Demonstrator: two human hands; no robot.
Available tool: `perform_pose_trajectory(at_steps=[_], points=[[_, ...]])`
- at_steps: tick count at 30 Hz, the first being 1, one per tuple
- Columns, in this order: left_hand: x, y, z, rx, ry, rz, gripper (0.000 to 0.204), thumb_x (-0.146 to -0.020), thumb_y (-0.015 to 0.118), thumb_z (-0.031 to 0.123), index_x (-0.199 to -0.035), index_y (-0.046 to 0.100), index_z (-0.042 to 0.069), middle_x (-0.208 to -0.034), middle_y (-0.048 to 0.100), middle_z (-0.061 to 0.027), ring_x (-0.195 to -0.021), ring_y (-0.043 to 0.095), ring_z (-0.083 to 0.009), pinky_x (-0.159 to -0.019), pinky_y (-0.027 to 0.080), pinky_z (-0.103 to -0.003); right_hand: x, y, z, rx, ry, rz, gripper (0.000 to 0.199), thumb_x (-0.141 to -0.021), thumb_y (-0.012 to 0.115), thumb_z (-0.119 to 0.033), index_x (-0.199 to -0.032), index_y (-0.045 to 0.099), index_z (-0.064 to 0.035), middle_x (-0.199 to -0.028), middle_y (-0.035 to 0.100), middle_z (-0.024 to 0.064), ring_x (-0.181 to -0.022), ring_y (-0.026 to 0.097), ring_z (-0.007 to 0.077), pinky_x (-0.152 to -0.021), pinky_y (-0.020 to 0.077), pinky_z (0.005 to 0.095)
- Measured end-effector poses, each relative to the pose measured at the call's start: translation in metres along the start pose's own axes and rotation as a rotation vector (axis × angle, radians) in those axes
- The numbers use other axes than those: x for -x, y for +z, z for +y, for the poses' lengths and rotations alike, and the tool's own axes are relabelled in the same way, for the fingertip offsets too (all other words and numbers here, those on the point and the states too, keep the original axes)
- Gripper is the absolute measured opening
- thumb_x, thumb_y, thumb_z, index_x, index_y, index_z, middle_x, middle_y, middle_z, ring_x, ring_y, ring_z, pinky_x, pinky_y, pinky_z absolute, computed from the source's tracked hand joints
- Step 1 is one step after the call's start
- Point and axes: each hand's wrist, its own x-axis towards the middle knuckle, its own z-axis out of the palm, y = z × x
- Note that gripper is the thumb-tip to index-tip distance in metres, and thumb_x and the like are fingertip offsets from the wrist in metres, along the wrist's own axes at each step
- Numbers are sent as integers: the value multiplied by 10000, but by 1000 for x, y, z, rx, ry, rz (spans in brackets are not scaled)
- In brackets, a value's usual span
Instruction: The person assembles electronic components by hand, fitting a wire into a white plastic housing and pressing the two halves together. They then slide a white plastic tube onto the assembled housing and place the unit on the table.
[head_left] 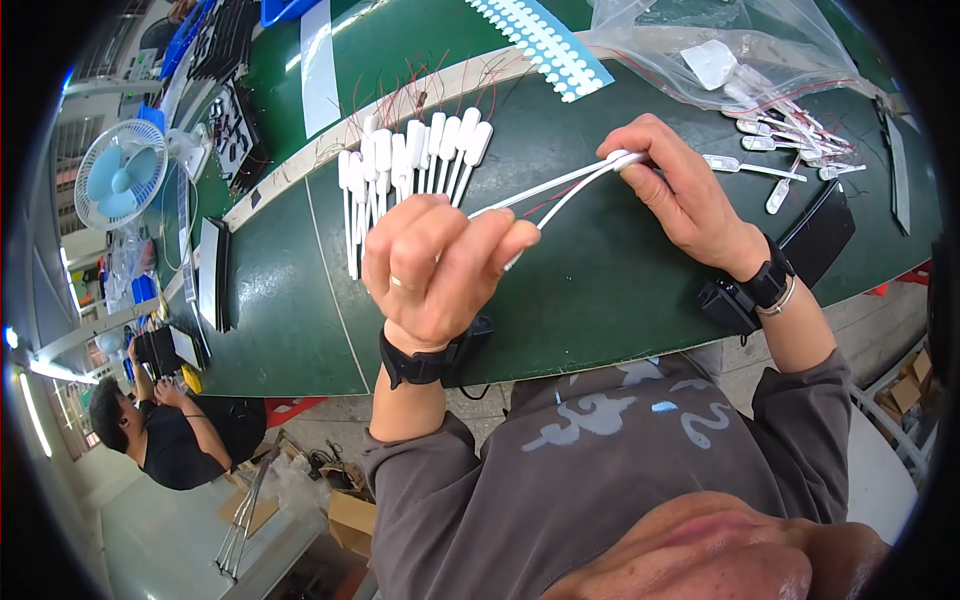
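Between my hands stretch two thin white strips point(568, 200), joined at a white knob-like end, with a fine red wire running between them. My right hand point(682, 190) pinches the knobbed end between thumb and fingers. My left hand point(432, 262) is closed round the other end, its fingers hiding part of the strips. Just beyond the left hand lies a row of white paddle-shaped pieces point(421, 150) with long thin stems and red wires trailing from their heads. Right of my right hand, similar loose pieces point(790, 140) with clear windows and red wires lie in a heap.
A clear plastic bag point(740, 50) spreads at the back right, beside a blue sheet of white stickers point(548, 45). A pale strip point(285, 185) crosses the green table point(600, 300). Dark flat panels point(822, 232) lie right. A fan point(122, 172) and another person point(180, 430) are left.
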Motion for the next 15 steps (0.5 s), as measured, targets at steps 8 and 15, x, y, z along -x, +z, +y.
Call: perform_pose_trajectory(at_steps=[8,15], points=[[2,13,-13,-25,-176,-42,165,-815,798,203,-811,682,86,-860,556,-47,-826,557,-256,-700,456,-374,3,4,-4,-540,420,-219,243,-1058,478,-238,-1159,549,-30,-847,460,-22,-688,413,70,-642,394,223],[4,18,-15,118,-310,-67,130,-847,769,149,-838,683,53,-882,570,-65,-831,554,-230,-705,455,-351,0,-2,-2,-824,570,-352,277,-1066,472,-299,-1136,543,-41,-790,375,-55,-636,318,36,-603,363,206]])
